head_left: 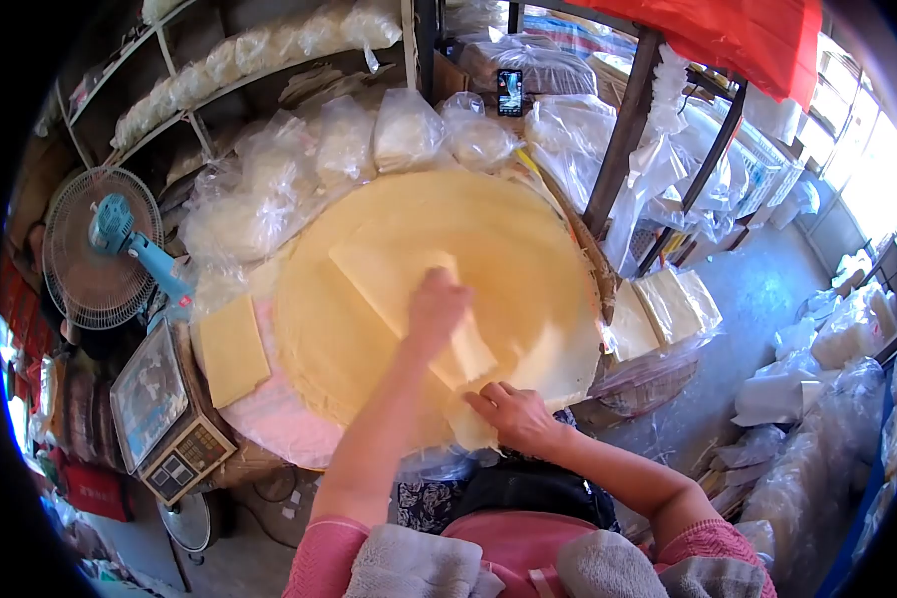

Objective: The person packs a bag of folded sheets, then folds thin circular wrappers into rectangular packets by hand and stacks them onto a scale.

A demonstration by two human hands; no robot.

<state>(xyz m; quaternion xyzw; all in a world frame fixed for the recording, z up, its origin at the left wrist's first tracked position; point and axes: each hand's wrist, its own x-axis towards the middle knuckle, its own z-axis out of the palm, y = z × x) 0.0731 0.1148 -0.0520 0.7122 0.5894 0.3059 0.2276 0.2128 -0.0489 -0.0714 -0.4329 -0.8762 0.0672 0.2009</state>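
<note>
The long, pale yellow folded strip of thin sheet material (374, 284) lies diagonally across the large, round, pale yellow sheet (508, 234), running from its far left part toward the near edge in front of the person. The left hand (439, 304) is over the strip around mid-length; it is blurred by motion and its fingers look curled in, but whether they are clamped on the material I cannot tell. The right hand (513, 414) is at the near end of the strip, by the edge of the round sheet, fingers bent and fingertips at the material; whether thumb and fingers pinch it is not clear.

Pink material (279, 429) shows from under the round sheet at the near left. On it, just left of the round sheet, lies a flat yellow rectangular stack (232, 351). Left of that stands a weighing scale with a flat metal top and a keypad (149, 399), and behind the scale a round fan with a blue body (105, 244). Clear plastic bags with pale contents (344, 145) line the far edge, with an upright phone with a lit screen (509, 92) behind them. To the right of the round sheet are plastic-wrapped pale rectangular packets (678, 307), near a dark slanting post (623, 135).
</note>
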